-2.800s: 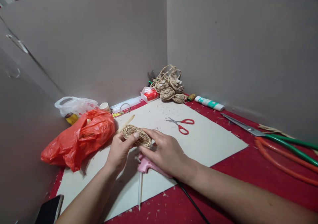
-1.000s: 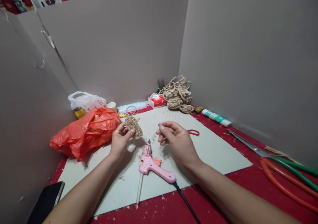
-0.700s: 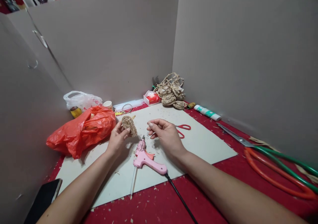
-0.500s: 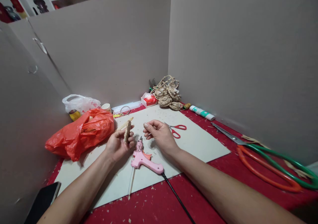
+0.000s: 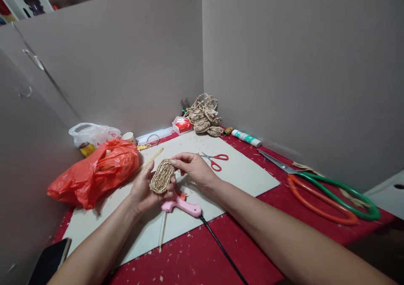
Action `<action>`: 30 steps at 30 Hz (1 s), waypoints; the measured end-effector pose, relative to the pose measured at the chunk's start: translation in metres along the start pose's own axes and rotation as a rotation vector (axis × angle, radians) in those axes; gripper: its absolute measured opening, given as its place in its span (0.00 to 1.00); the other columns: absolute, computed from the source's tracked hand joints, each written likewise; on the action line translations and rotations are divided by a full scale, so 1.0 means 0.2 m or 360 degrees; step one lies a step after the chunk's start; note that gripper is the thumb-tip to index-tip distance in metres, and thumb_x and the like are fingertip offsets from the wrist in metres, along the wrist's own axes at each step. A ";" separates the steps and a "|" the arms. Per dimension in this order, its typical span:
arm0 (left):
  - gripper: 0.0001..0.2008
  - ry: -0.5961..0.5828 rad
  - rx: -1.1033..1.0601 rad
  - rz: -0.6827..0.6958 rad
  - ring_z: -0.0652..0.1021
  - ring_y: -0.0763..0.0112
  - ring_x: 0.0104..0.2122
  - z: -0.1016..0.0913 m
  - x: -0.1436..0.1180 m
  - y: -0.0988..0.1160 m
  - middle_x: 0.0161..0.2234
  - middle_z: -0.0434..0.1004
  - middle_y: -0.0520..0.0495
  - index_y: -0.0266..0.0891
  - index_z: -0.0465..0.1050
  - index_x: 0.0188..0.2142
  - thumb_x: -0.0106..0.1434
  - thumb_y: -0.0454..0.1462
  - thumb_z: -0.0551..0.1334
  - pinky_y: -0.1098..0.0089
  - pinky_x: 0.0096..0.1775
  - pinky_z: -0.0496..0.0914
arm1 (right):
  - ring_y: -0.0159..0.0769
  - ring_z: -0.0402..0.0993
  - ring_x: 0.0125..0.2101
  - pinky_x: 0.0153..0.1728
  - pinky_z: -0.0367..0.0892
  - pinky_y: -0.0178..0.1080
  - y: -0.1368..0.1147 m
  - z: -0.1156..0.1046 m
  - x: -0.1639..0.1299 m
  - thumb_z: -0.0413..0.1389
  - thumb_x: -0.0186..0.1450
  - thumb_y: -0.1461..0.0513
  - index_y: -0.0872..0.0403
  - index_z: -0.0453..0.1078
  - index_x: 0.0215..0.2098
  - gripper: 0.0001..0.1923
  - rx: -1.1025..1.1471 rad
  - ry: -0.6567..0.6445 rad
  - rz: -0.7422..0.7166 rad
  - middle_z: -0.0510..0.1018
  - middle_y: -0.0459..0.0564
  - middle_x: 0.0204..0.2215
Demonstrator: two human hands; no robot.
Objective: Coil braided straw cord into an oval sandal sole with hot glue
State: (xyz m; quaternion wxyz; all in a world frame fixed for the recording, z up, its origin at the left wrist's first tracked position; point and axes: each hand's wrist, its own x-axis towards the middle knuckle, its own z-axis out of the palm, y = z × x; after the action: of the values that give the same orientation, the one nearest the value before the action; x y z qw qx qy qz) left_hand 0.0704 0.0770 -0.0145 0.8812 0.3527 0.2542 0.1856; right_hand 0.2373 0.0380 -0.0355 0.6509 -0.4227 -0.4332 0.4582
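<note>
Left hand [image 5: 142, 192] holds the oval braided-straw coil [image 5: 162, 177] near the pink glue gun [image 5: 187, 208]. Right hand [image 5: 194, 169] shows a narrow grip at the upper rim; whether it pinches straw cannot be told. Recommended: support the coil beneath, handle its edge lightly.

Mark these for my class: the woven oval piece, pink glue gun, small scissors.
Woven oval piece [image 5: 162, 176]: head view, middle of its coiled face.
Pink glue gun [image 5: 188, 208]: head view, on its handle.
Small scissors [image 5: 211, 157]: head view, near the pivot.

Dim, soft light lays faint shadows on the pale board [image 5: 246, 175]; edges look stretched.
</note>
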 end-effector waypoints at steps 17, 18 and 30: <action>0.13 0.0885 0.0926 0.0767 0.74 0.73 0.22 -0.28 0.13 0.04 0.24 0.77 0.48 0.36 0.75 0.31 0.44 0.37 0.71 0.73 0.26 0.65 | 0.28 0.66 0.24 0.24 0.63 0.33 0.02 -0.02 0.00 0.64 0.50 0.62 0.54 0.72 0.35 0.13 -0.0046 0.0233 0.0039 0.71 0.43 0.26; 0.13 0.0911 0.0986 0.0758 0.74 0.71 0.22 -0.30 0.13 0.04 0.24 0.77 0.48 0.35 0.75 0.31 0.44 0.36 0.71 0.72 0.26 0.65 | 0.27 0.65 0.24 0.25 0.63 0.33 0.01 -0.02 0.00 0.63 0.50 0.62 0.54 0.72 0.35 0.13 -0.0055 0.0219 0.0040 0.71 0.42 0.26; 0.09 0.1045 0.1393 0.1267 0.75 0.69 0.32 -0.22 0.10 0.04 0.31 0.78 0.48 0.38 0.77 0.35 0.55 0.36 0.63 0.71 0.38 0.67 | 0.27 0.67 0.24 0.29 0.65 0.35 -0.01 0.01 -0.06 0.61 0.56 0.58 0.53 0.72 0.39 0.13 -0.0191 0.0010 -0.0056 0.70 0.42 0.27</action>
State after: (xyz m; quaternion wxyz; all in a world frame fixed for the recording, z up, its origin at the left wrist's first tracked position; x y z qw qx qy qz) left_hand 0.0595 0.1152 -0.0429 0.3987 0.6692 0.4111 0.4735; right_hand 0.2333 0.0269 -0.0345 0.6338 -0.4546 -0.4653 0.4185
